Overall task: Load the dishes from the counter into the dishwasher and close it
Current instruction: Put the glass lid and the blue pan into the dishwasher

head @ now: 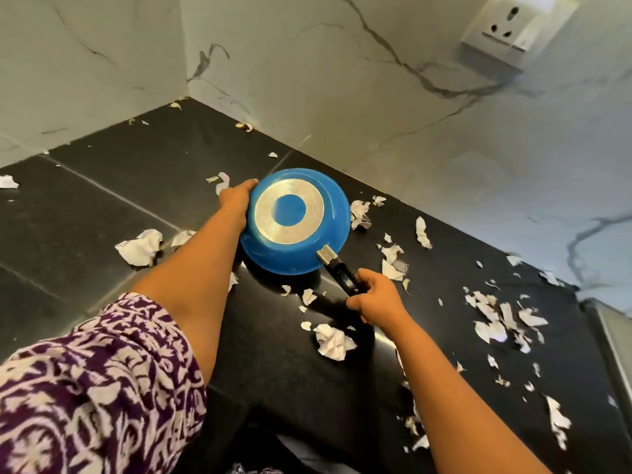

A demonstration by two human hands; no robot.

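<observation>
1. Two hands meet on one blue pan [290,208] in the head view; the pan is turned so its underside, with a silver ringed disc around a blue centre, faces the camera.
2. The left hand [236,201] lies against the pan's left rim, thumb along the edge and fingers hidden behind the bowl, so it seems to be grasping the rim; the forearm is bare, and a purple and white patterned sleeve [85,388] fills the lower left corner.
3. The right hand [376,299] is clenched round the end of the black handle [342,271], which runs down and right from a metal bracket on the pan's rim.
4. The pan is over the black surface [102,206], near the corner where the white marble walls [376,97] meet; whether its lower rim touches the surface I cannot tell.
5. Torn paper scraps [140,248] lie scattered over the surface, thicker to the right; one crumpled piece lies just beside the right wrist.
6. A white wall socket [513,25] sits on the wall at the upper right.
</observation>
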